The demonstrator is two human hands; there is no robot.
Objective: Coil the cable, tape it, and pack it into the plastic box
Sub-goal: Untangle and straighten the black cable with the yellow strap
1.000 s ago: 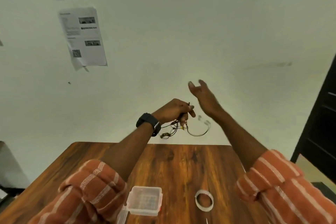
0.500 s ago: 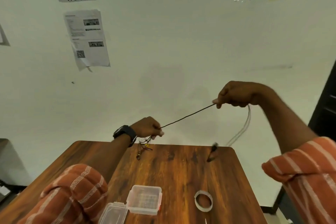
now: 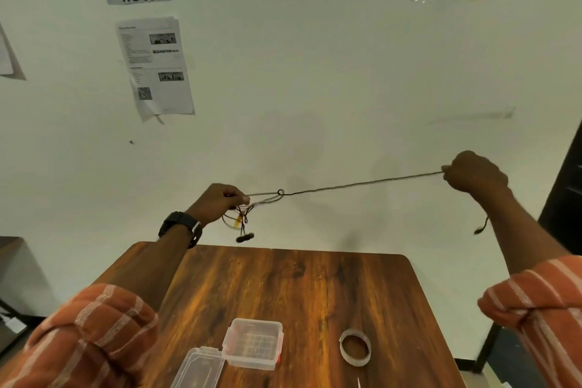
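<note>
The table (image 3: 315, 287) is glossy, grained wood. The box (image 3: 252, 343) is clear, smooth plastic. The sleeves (image 3: 91, 334) are striped cloth.

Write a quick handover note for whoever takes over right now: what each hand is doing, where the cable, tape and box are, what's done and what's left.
Left hand: pinches the cable at a small loop, with a loose bundle and plug dangling below.
Right hand: grips the other stretch, pulled out taut; a short tail hangs under the wrist.
Plastic box: open on the wooden table, lid flat at its left.
Tape roll: on the table, right of the box, untouched.
Done: cable picked up and stretched out.
Left: coil, tape, pack.
</note>
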